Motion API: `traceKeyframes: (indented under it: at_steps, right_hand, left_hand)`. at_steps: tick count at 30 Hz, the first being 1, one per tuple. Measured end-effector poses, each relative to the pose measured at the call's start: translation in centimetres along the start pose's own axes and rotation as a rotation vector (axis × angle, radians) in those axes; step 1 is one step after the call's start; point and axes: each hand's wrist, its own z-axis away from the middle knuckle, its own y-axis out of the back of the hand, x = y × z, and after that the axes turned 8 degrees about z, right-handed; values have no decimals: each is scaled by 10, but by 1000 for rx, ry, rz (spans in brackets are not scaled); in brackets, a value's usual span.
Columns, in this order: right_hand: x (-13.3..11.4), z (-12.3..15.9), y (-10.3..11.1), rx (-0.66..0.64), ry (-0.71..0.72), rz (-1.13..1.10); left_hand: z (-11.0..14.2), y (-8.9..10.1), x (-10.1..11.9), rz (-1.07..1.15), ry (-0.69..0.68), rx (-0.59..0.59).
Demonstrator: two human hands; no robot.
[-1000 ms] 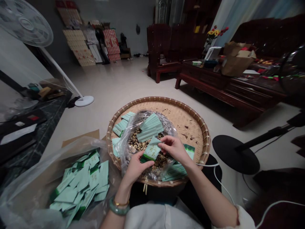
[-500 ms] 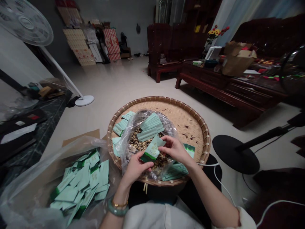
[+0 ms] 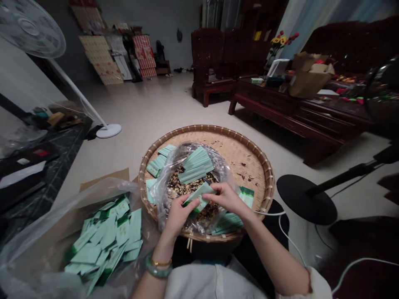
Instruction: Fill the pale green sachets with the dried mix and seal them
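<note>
I have the packet (image 3: 200, 193) over the open bag (image 3: 162, 176), its long axis slanting up to the right: left hand (image 3: 178, 214) pinching the lower end, right hand (image 3: 229, 198) the upper, so neither grip is nearer.

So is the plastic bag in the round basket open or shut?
Open: the bag is spread wide, and dried bits show inside.
</note>
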Motion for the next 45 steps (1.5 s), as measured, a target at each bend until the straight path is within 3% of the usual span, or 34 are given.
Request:
traceKeyframes:
  at_steps: [4, 10, 19, 24, 26, 30, 34, 37, 40, 45]
  right_hand:
    - [7, 0, 0, -2, 24, 73]
    - [5, 1, 0, 103, -48, -134]
    - [8, 8, -11, 117, -37, -144]
    - [14, 9, -19, 120, -17, -177]
    - [17, 8, -17, 186, 3, -96]
    - [28, 8, -6, 368, 45, 318]
    - [42, 11, -6, 275, 35, 842]
    - [47, 10, -12, 233, -34, 990]
    - [47, 8, -7, 232, -38, 903]
    - [37, 12, 26, 210, -36, 413]
  left_hand:
    - [0, 0, -1, 22, 43, -35]
    - [-1, -1, 1, 122, 30, 96]
    - [-2, -3, 1, 177, 65, 77]
    - [2, -6, 2, 205, 191, -141]
    - [2, -7, 2, 210, 239, -180]
    - [0, -8, -1, 331, 238, -51]
    - [-1, -11, -1, 443, 269, -5]
    - [1, -12, 0, 537, 284, -7]
    - [4, -11, 1, 560, 278, -44]
    - [4, -5, 1, 511, 247, -89]
